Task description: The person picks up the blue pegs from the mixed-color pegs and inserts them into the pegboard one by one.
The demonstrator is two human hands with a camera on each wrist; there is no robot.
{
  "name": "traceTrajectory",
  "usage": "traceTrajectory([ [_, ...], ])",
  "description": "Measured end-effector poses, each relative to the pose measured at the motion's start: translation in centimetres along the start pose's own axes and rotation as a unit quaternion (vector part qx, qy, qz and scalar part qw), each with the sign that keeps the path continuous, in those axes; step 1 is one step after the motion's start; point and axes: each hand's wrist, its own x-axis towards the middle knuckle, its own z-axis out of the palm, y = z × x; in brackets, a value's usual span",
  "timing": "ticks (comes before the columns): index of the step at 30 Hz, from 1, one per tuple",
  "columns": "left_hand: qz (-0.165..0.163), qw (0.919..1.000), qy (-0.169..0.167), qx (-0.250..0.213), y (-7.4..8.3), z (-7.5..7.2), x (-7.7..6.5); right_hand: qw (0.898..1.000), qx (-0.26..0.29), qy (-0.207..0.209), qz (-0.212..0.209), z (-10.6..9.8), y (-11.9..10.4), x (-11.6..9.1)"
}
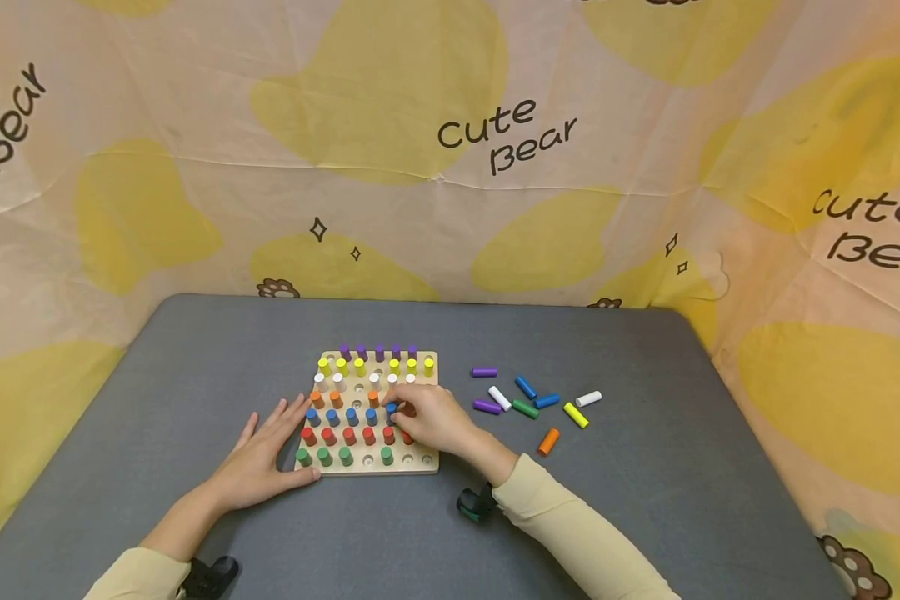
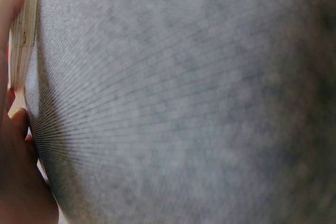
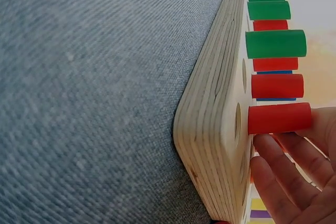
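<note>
A wooden pegboard [image 1: 397, 472] bears rows of purple, yellow, white, orange, blue, red and green pegs, with several bare holes among them. In the blue row, my right hand [image 1: 437, 421] pinches a blue peg [image 1: 392, 409] between thumb and fingers; its lower end is hidden. A red peg [image 3: 278, 118] stands right by that hand in the right wrist view, past a green peg [image 3: 275, 44]. My left hand [image 1: 255, 468] lies with spread fingers along the board's left side, thumb at the near corner. Only part of the left hand [image 2: 23, 177] shows in its wrist view.
Loose pegs lie on the grey table [image 1: 645, 500] right of the board: purple pegs [image 1: 484, 372], white ones [image 1: 588, 398], blue ones [image 1: 525, 387], a green peg [image 1: 525, 409], a yellow peg [image 1: 576, 415] and an orange peg [image 1: 548, 442]. A patterned cloth [image 1: 390, 100] hangs behind.
</note>
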Motion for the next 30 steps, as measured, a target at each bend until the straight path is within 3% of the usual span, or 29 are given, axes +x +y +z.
traceTrajectory([
  [23,-0.002,1.0,0.003,0.003,0.19,-0.12,0.01,0.999,-0.042,-0.027,0.006,-0.14,-0.6,0.03],
  [30,-0.001,1.0,0.003,0.002,0.2,-0.1,0.01,0.999,-0.04,-0.017,0.0,-0.39,-0.61,-0.22],
])
